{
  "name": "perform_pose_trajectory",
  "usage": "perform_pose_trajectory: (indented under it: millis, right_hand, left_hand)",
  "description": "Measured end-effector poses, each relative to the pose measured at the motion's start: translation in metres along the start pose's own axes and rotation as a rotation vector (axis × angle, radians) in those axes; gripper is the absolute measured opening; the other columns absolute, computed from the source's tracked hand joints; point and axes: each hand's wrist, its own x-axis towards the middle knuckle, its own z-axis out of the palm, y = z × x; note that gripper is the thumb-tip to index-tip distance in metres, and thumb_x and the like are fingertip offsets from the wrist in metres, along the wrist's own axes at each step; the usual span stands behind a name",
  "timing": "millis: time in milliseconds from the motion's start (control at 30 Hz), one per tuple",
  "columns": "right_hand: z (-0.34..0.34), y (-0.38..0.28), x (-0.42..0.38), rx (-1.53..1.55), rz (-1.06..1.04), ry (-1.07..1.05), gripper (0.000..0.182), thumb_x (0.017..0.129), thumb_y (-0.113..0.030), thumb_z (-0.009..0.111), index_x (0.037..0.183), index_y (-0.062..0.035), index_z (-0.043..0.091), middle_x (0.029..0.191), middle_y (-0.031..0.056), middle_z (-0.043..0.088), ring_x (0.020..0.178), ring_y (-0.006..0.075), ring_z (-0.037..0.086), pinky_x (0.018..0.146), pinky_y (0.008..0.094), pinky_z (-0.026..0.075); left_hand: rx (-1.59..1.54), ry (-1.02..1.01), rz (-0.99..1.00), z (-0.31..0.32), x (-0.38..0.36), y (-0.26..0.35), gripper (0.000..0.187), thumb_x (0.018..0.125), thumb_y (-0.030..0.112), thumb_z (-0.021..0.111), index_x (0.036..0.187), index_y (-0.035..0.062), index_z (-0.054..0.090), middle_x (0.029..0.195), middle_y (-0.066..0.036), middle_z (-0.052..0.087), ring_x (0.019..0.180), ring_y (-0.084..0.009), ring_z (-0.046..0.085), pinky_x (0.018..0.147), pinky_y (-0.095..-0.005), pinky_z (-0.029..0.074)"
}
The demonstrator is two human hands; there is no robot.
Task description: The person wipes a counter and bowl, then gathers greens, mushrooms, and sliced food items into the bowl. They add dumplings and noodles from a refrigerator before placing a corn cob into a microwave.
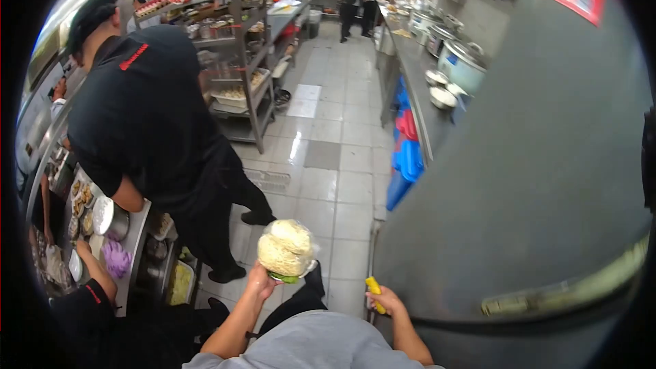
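Note:
My left hand [260, 281] is closed around the underside of a cauliflower [285, 247], creamy and bumpy, in clear plastic wrap, with green leaves at its base. It is held out in front of my body, above the tiled floor. Low on the right, my right hand [389, 301] grips a yellow handle [373, 292]. Whatever the handle belongs to is hard to make out. That hand is beside the large grey metal door [519, 198].
A person in black [147, 109] leans over the counter at left, where a pot [109, 219] and purple food [116, 258] stand. Another person's arm [96, 270] reaches in below. Metal shelves [249, 61] line the aisle; a long counter [410, 55] with cookers runs right. Two people [352, 0] stand far back.

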Motion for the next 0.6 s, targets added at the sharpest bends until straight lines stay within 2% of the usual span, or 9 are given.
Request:
perform_pose_trajectory:
  millis: [167,367,500,600]
  right_hand:
    - [-0.057,-0.158,0.096,0.002,0.091,0.106,0.025,0.088,-0.019,0.074,0.102,-0.0089,0.056,0.074,0.0015,0.056,0.058,0.0130,0.056,0.052,0.0282,0.050]
    - [-0.126,-0.295,0.187,0.274,0.001,0.253,0.022,0.091,-0.022,0.071,0.096,-0.0097,0.054,0.072,0.0031,0.055,0.056,0.0154,0.056,0.051,0.0305,0.050]
    - [-0.176,-0.357,0.286,0.324,0.074,0.297,0.020,0.090,-0.019,0.071,0.098,-0.0084,0.057,0.071,0.0032,0.055,0.055,0.0157,0.058,0.047,0.0309,0.050]
    - [-0.232,-0.431,0.378,0.267,0.011,0.303,0.021,0.089,-0.019,0.072,0.098,-0.0075,0.058,0.071,0.0035,0.056,0.053,0.0161,0.057,0.048,0.0316,0.049]
  left_hand:
    - [-0.001,0.034,0.045,0.068,0.168,0.068,0.036,0.104,0.023,0.040,0.138,0.0113,0.043,0.133,-0.014,0.056,0.113,-0.0332,0.062,0.072,-0.0571,0.057]
    - [0.075,-0.033,0.016,0.217,0.352,0.180,0.040,0.101,0.021,0.045,0.140,0.0143,0.042,0.129,-0.013,0.058,0.107,-0.0302,0.064,0.071,-0.0533,0.057]
    - [0.088,-0.040,0.045,0.295,0.491,0.220,0.039,0.101,0.022,0.044,0.140,0.0154,0.040,0.129,-0.013,0.058,0.109,-0.0322,0.063,0.073,-0.0562,0.056]
    - [0.080,0.034,0.042,0.343,0.603,0.248,0.039,0.101,0.022,0.044,0.139,0.0151,0.040,0.129,-0.013,0.058,0.108,-0.0334,0.063,0.074,-0.0586,0.056]
